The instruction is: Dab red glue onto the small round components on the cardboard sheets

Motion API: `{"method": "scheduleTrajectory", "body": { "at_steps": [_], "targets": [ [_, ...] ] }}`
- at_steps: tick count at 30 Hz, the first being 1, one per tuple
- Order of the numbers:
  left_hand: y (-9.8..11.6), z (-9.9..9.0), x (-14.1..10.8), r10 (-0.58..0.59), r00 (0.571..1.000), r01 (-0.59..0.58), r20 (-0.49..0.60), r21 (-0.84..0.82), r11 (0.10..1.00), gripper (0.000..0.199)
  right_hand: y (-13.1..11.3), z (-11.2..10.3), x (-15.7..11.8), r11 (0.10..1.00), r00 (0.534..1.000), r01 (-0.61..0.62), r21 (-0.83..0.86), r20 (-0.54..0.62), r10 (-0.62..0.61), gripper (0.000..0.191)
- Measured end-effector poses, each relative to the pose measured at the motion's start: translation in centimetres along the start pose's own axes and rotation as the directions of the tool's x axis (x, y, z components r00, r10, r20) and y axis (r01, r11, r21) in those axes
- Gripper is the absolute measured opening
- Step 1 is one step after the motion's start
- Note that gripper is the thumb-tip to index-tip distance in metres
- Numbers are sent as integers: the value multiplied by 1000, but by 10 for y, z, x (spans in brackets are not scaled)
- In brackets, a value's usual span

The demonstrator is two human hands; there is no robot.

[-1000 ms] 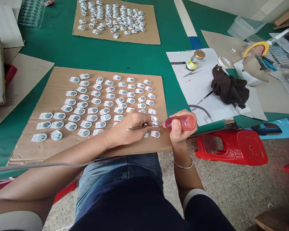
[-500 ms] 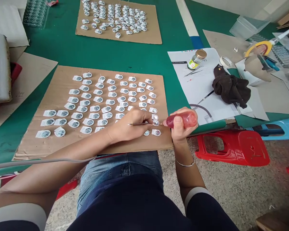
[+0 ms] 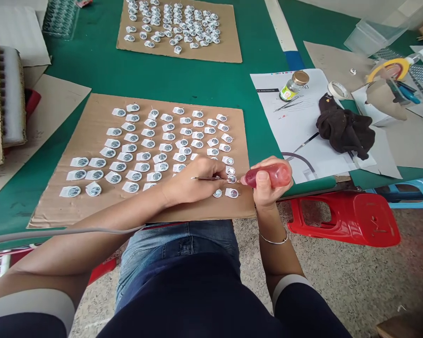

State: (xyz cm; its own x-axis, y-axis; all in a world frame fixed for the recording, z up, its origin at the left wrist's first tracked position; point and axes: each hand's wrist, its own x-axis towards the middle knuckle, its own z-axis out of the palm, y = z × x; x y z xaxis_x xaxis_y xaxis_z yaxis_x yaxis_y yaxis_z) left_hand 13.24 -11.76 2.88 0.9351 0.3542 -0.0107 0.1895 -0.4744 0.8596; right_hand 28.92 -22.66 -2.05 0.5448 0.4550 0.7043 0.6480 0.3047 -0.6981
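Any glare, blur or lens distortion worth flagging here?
Head view: light falls softly across the near cardboard sheet, with a pale sheen on the red bottle; head view, right edge: the yellow ring looks stretched and soft; head view, centre: markings on the discs are too small to read.

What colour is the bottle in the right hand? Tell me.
The bottle is translucent pinkish red, best seen in the head view.

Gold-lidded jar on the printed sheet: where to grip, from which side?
I'd grip the glass body of the jar, just under the lid, coming from the picture's left. It seems to stand upright and its body looks round. Bare printed sheet lies left; slim metal tools lie on the near side, dark cloth to the right.
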Motion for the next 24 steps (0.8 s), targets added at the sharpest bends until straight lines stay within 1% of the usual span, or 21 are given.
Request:
{"method": "scheduleTrajectory", "body": {
  "at_steps": [4,8,14,18,24],
  "targets": [
    [1,-1,0,-1,1000,1,3,-3,1000,13,-1,-1,-1,1000,999,-19,-16,44,20,26],
    [2,-1,1,5,1000,-5,9,-5,1000,12,-1,-1,-1,999,998,-26,-24,56,27,27],
    [2,-1,2,-22,1000,23,9,-20,1000,11,-3,2,0,1000,999,-11,-2,44,11,26],
    [1,-1,2,-3,1000,3,9,-27,1000,12,-2,4,0,999,1000,-4,42,30,3,26],
    [0,-1,2,-3,1000,3,7,-39,999,12,-3,3,0,999,999,4,41,45,-5,27]
  ]
}}
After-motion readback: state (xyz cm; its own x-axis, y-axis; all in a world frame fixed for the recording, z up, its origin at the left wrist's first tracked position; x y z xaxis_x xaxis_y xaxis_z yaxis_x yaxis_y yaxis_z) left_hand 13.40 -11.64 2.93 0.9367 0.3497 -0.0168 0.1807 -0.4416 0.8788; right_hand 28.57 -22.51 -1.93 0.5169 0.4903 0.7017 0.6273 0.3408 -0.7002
